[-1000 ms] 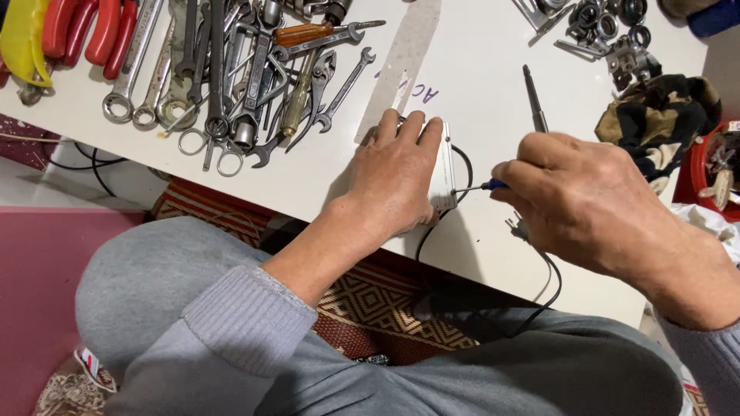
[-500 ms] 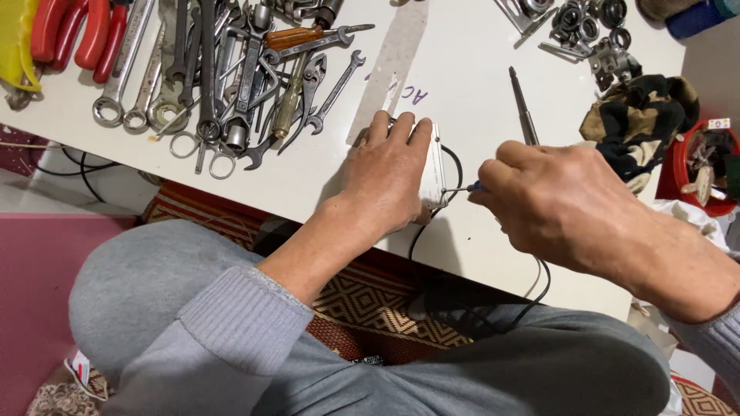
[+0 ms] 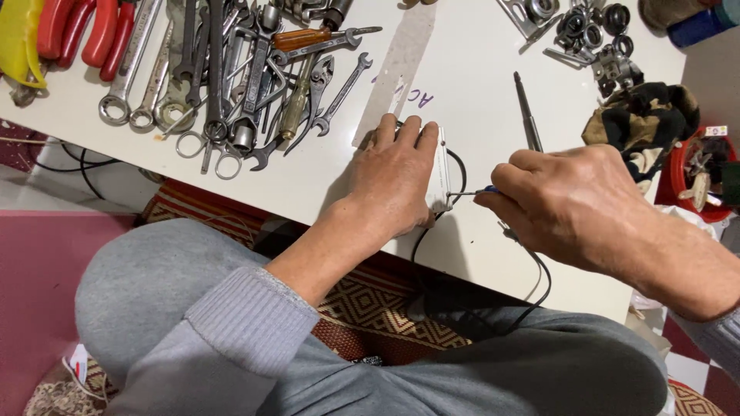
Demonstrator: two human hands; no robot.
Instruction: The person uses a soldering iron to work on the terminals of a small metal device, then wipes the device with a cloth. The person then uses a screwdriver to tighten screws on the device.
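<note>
Under the left hand (image 3: 397, 181), head view, a small white box-shaped device (image 3: 442, 171) lies flat on the white table (image 3: 478, 85). Palm down, fingers together and pressed over the device; only its right long edge shows beside the fingertips. Grip pinning it rather than wrapped around it.

Right hand (image 3: 574, 204) sits just right of that edge, fingers curled tight around a thin tool with a blue handle (image 3: 490, 189); only a bit of blue shows between thumb and forefinger. Thin metal tip (image 3: 462, 192) pokes left and meets the device's lower right corner. Cannot tell what kind of tip it is.

Black cable (image 3: 532, 270) loops out from the device end, runs under the right hand, drops off the table's near edge toward the lap.

Just beyond the right hand's knuckles, a grey metal shaft tool (image 3: 528, 115) lies on the table, apart from the hand. Farther out and right of it, a cluster of small metal parts (image 3: 586, 31). Right of the right wrist, a dark crumpled rag (image 3: 644, 123), then a red container (image 3: 690, 173) at the frame edge.

Well left of the left hand and farther out, a pile of wrenches (image 3: 223, 85), a screwdriver with an orange-brown handle (image 3: 302, 38), red-handled pliers (image 3: 85, 31), a yellow item (image 3: 19, 38) in the corner.

Near side of both hands: grey sleeve (image 3: 247, 323), grey trousers (image 3: 146, 293), patterned rug (image 3: 370, 308) below the table edge, pink floor (image 3: 35, 270) at left.
</note>
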